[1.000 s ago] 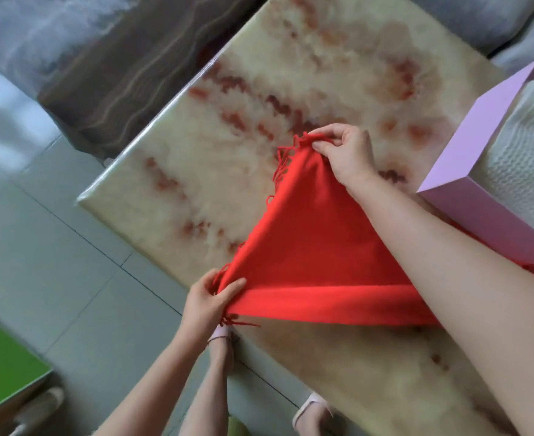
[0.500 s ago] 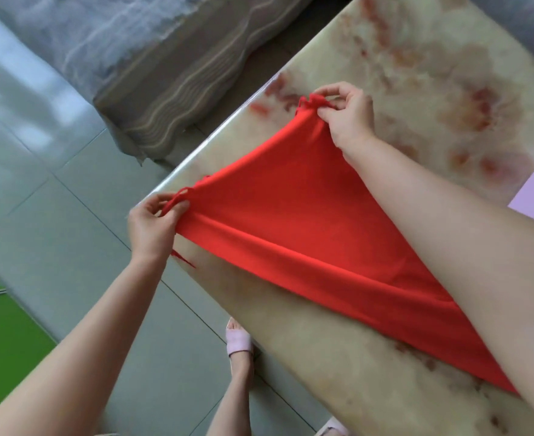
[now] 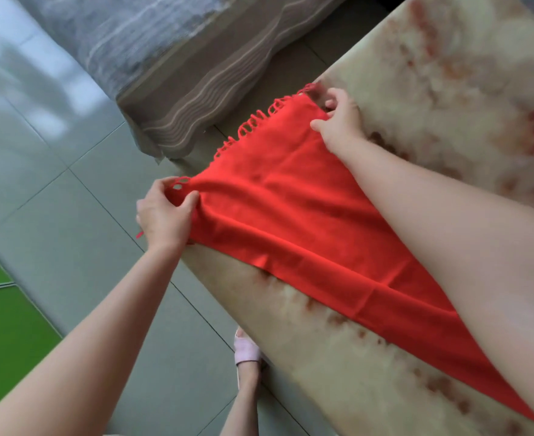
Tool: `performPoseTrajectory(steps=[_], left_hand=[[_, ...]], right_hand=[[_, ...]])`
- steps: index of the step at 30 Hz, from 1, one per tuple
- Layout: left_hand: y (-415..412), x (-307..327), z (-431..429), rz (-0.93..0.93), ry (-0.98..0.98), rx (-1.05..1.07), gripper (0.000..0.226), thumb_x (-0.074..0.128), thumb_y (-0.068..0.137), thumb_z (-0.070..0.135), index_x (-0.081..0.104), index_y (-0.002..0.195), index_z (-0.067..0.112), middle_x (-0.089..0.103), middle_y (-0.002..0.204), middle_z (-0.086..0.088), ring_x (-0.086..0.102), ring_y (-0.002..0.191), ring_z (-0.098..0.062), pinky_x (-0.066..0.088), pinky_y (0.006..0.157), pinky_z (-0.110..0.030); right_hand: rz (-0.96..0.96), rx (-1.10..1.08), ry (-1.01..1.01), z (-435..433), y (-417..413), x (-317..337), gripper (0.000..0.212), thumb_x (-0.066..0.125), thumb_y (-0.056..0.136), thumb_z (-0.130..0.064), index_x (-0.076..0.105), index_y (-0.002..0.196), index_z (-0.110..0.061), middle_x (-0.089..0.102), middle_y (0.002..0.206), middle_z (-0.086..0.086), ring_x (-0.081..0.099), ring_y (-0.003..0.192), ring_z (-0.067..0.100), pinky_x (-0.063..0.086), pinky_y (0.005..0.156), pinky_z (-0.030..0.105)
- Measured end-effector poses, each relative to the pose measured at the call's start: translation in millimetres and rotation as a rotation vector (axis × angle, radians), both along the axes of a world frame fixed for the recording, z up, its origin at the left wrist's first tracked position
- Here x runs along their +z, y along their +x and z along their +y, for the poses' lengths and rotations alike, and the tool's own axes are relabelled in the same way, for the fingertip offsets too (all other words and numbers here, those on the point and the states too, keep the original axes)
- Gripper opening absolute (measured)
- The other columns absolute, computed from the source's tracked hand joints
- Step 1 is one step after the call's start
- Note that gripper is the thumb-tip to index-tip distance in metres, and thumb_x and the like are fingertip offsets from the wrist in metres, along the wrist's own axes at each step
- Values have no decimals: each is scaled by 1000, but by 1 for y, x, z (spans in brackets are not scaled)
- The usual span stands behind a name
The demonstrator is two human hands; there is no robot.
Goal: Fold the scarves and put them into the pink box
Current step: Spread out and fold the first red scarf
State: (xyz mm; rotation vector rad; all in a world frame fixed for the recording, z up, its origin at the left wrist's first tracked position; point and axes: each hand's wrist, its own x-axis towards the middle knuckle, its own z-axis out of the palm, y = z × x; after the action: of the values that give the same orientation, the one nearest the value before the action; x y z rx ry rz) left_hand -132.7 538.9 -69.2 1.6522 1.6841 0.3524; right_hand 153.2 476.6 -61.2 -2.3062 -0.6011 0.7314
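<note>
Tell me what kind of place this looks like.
Most likely a home living room. A marble-patterned table stands on a grey tiled floor beside a striped upholstered seat, perhaps a sofa, and a foot in a pink slipper shows by the table where the red scarf lies.

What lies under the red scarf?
The table lies under the scarf. Its covered part cannot be seen. The left hand holds one corner past the table's edge, over the floor.

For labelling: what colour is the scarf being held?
The scarf is plain red, fringed; head view.
</note>
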Motion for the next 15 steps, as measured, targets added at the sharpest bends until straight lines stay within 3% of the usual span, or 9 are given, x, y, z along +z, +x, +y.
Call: performPoseTrajectory(steps=[2, 6, 9, 12, 15], left_hand=[[5, 1, 5, -31, -35, 18, 33, 71, 77, 30, 62, 109, 24, 65, 112, -2, 55, 113, -22, 38, 104, -40], [-3, 0, 7, 26, -26, -6, 33, 71, 77, 28, 62, 108, 21, 66, 112, -4, 57, 111, -22, 39, 103, -40], [-16, -1, 6, 53, -63, 28, 36, 73, 75, 34, 64, 104, 15, 68, 107, -9, 61, 104, -26, 44, 97, -42], [-24, -1, 8, 74, -30, -35, 24, 73, 77, 32, 67, 92, 14, 68, 89, -9, 61, 87, -25, 48, 86, -42], [-16, 9, 20, -141, -35, 14, 16, 69, 81, 26, 67, 90, 12, 62, 75, -3, 55, 72, -14, 45, 76, -33]], right_hand=[[-55, 44, -41, -7, 4, -2, 59, 72, 79, -17, 46, 132, -11, 57, 120, 9, 50, 98, 16, 41, 99, 33], [-149, 110, -216, -21, 19, 0, 44, 74, 77, -26, 57, 117, -17, 61, 106, 4, 48, 118, 27, 38, 99, 32], [-164, 95, -310, -31, 21, -4, 36, 74, 76, -34, 63, 107, -18, 64, 112, 10, 47, 121, 28, 38, 99, 32], [-152, 56, -198, -36, 17, -6, 22, 72, 79, -30, 66, 96, -17, 66, 98, 9, 57, 99, 24, 44, 91, 34], [-114, 7, 46, -33, 12, 3, 13, 66, 81, -20, 63, 93, -19, 63, 88, 3, 54, 82, 15, 45, 81, 30]])
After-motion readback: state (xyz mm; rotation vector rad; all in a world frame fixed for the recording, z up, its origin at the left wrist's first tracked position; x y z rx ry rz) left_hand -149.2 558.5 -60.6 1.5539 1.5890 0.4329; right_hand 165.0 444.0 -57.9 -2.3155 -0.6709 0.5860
